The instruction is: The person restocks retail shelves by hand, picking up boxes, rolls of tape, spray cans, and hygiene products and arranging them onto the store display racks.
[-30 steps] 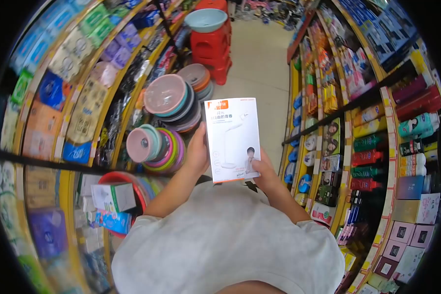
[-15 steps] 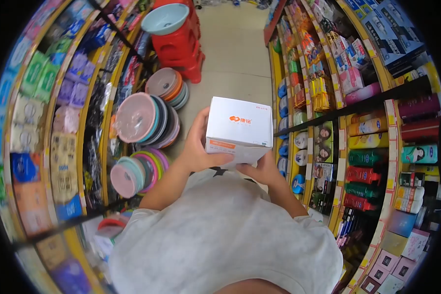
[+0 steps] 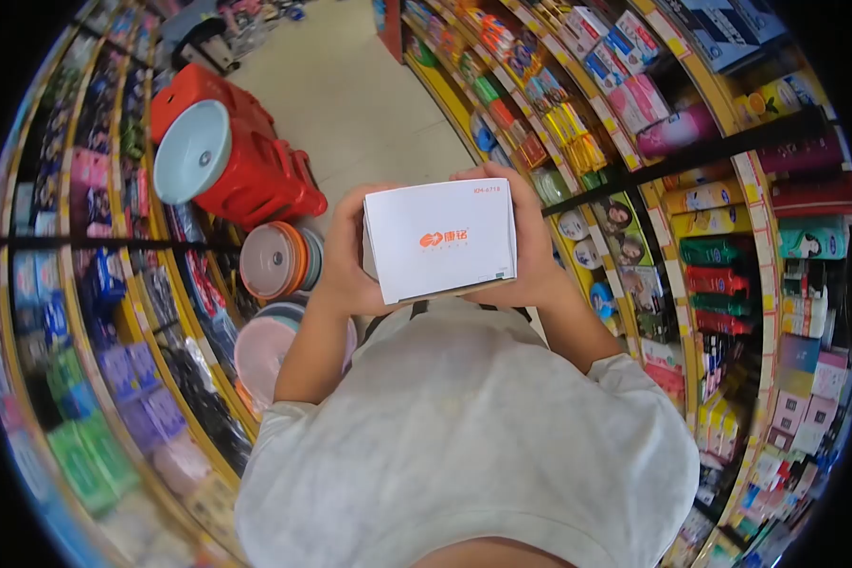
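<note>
A white cardboard box (image 3: pixel 441 241) with an orange logo and small orange print in its top right corner is held in front of my chest. My left hand (image 3: pixel 347 254) grips its left side, and my right hand (image 3: pixel 530 232) wraps round its right side. The fingers of both hands are partly hidden behind the box. The printed white face is turned up toward me; a thin strip of the side nearest my body shows below it. What the box contains cannot be seen.
Shelves of packaged goods line both sides of the aisle. Red plastic stools (image 3: pixel 256 166) stand at the left, with a pale blue basin (image 3: pixel 192 151) on them. Stacked basins (image 3: pixel 273 260) sit on the floor near the left shelf. Shampoo bottles (image 3: pixel 715 279) fill the right shelf. Tiled floor (image 3: pixel 369 104) runs ahead.
The box has turned so its logo face points more squarely at me, and its front side has mostly gone from sight. My right hand has moved up along its side. The view has swung right.
</note>
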`<state>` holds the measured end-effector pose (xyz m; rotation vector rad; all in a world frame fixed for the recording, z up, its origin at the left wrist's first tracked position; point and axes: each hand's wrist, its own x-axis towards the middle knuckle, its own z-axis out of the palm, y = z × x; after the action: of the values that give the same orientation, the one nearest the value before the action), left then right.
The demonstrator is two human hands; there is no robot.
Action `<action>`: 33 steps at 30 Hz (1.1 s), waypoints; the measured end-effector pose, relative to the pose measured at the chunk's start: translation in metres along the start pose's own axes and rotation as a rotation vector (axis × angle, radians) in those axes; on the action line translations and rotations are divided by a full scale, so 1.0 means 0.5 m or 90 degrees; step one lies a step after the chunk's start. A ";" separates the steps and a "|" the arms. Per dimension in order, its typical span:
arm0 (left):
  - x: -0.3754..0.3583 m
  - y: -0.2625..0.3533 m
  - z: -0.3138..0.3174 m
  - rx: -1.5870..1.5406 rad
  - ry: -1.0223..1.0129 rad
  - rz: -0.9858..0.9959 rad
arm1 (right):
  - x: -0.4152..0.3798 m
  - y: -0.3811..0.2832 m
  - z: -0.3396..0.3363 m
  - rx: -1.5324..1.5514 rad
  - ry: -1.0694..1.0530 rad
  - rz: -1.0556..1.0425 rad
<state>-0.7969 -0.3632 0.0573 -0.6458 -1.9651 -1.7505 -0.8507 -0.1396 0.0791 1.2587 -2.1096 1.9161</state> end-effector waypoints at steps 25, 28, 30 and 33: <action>0.618 -0.420 -0.108 0.154 -0.203 0.058 | 0.474 0.428 -0.213 0.106 0.200 -0.009; 0.666 -0.492 -0.107 0.087 -0.225 0.033 | 0.515 0.452 -0.251 0.144 0.221 0.016; 0.704 -0.529 -0.103 0.095 -0.242 0.069 | 0.531 0.463 -0.277 0.041 0.247 -0.035; 0.783 -0.548 -0.086 0.198 -0.279 0.119 | 0.543 0.475 -0.316 -0.152 0.264 -0.137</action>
<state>-1.2742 -0.4086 0.0782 -1.1306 -2.3071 -1.2292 -1.2431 -0.1701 0.0618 0.9044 -1.8389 1.6098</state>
